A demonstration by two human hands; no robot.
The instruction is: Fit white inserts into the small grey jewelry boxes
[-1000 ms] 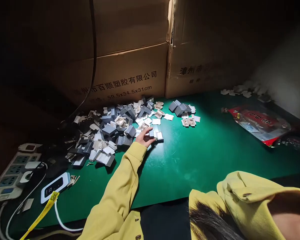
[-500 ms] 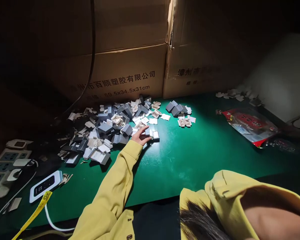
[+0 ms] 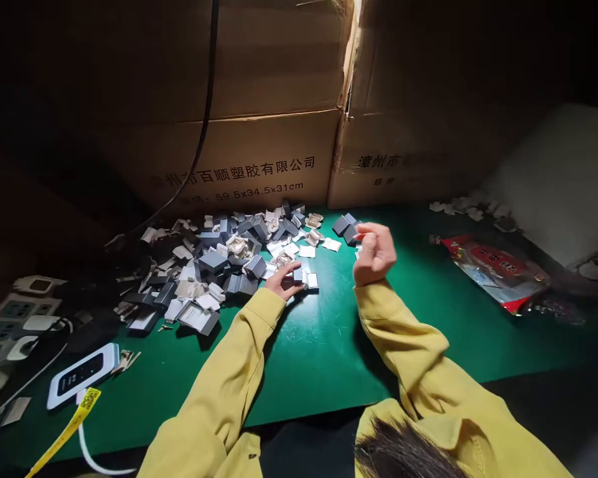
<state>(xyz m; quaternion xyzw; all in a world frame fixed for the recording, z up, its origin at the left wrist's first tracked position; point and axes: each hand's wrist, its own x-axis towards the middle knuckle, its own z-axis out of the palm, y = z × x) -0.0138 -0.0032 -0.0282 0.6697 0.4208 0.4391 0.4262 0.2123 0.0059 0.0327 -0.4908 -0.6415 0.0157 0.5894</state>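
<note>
My left hand (image 3: 280,281) rests on the green table with its fingers closed around a small grey cardboard box (image 3: 298,275). The box is opened out, and its white inner part (image 3: 312,281) points right. To its left lies a heap of small grey boxes and white paper pieces (image 3: 213,260). My right hand (image 3: 375,253) is raised over the table to the right, its fingers curled inward. Whatever it may hold is hidden. Just behind it, a smaller cluster of grey boxes (image 3: 345,226) is partly covered by the hand.
Large brown cartons (image 3: 259,156) stand along the back. On the right lies a red and clear plastic bag (image 3: 496,272). A white device with a dark screen (image 3: 84,376) and a power strip (image 3: 10,332) with cables are at the left. A dark cable (image 3: 199,153) hangs down.
My right hand has come up from the lower right to above the table, beside the smaller cluster. My left hand still holds the small box at nearly the same place. The view has tilted slightly.
</note>
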